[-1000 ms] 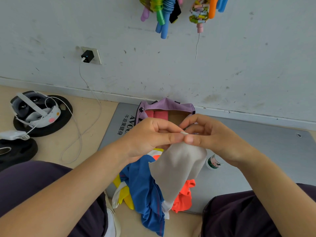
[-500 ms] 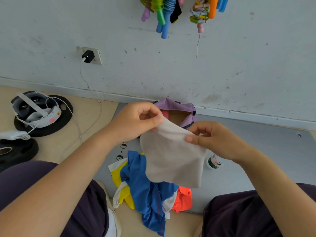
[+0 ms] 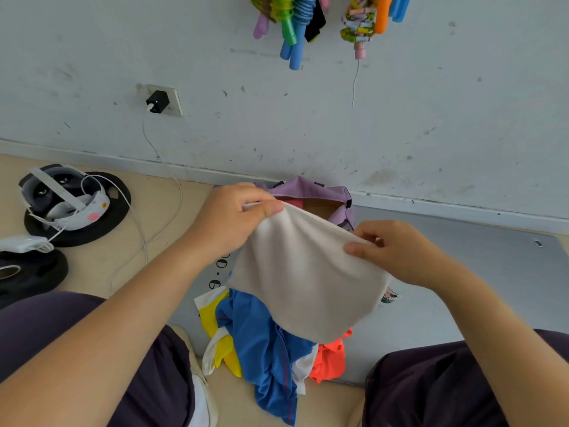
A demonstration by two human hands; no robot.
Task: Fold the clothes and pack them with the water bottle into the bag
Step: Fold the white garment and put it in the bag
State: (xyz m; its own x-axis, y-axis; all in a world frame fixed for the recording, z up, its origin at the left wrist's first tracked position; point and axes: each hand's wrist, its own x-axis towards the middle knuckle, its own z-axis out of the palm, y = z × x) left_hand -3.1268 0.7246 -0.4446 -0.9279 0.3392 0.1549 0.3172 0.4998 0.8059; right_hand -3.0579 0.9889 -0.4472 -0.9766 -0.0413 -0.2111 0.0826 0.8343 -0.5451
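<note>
A beige cloth [image 3: 303,272] hangs spread in the air between my hands. My left hand [image 3: 231,220] pinches its upper left corner, and my right hand [image 3: 397,251] pinches its upper right edge. Behind it the purple bag [image 3: 314,192] stands open against the wall, with something red inside. Below the cloth lies a heap of clothes on the grey mat [image 3: 477,272]: a blue garment [image 3: 264,349], a yellow and white one [image 3: 215,325] and an orange one [image 3: 331,359]. The water bottle [image 3: 388,297] lies on the mat, mostly hidden by the cloth.
A headset [image 3: 61,198] rests on a black weight plate [image 3: 92,223] at the left, with a white cable running to a charger [image 3: 157,101] in the wall socket. Another black plate [image 3: 30,272] lies nearer. Coloured jump ropes [image 3: 295,23] hang on the wall. My knees frame the heap.
My hands have drawn apart, the left up and to the left, the right to the right. The beige cloth, bunched before, now hangs spread wide.
</note>
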